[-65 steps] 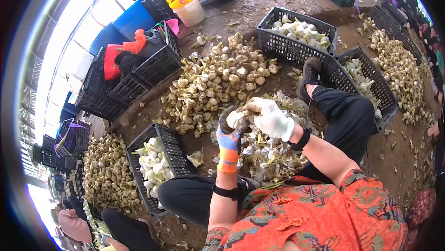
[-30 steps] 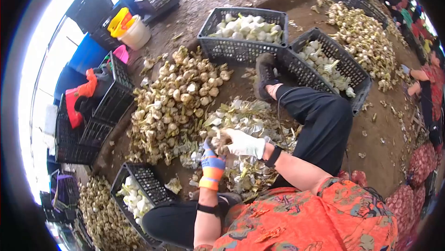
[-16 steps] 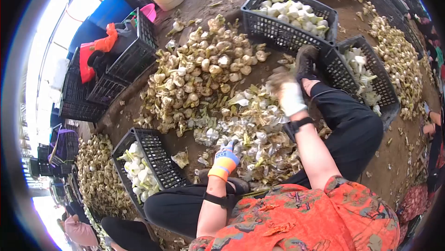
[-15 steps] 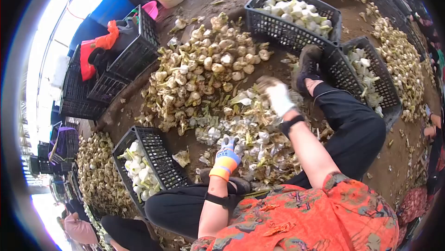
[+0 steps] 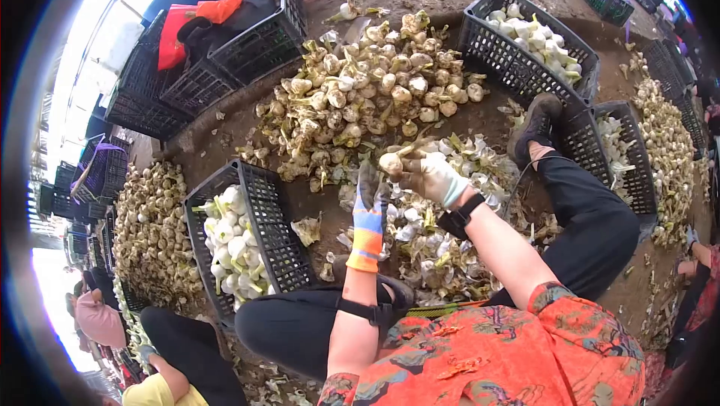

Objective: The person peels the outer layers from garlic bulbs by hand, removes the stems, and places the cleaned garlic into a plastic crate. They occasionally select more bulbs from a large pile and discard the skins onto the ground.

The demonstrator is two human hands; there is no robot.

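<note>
A garlic bulb [image 5: 391, 163] with its stalk is pinched in my right hand [image 5: 435, 179], which wears a whitish glove with dirty, dark fingers. Close on its left, my left hand [image 5: 367, 207], in a blue and orange glove with grey fingers, points upward with fingers stretched and nothing in its grasp. Beyond both hands rises a heap of unpeeled garlic [image 5: 360, 94], brownish and stalky. Beneath them and toward my legs spreads a litter of garlic skins [image 5: 435, 256] and cut stalks.
At my left, a black crate [image 5: 274, 226] holds cleaned white garlic [image 5: 232, 245]. Another crate [image 5: 517, 61] of white bulbs stands beyond my right foot, beside a crate of skins and stalks [image 5: 619, 151]. Stacked crates [image 5: 251, 42] line the far left. People sit at both sides.
My right hand has come from the heap's edge toward my left hand, now with a garlic bulb. The left hand has risen and its fingers have straightened. The view has shifted.
</note>
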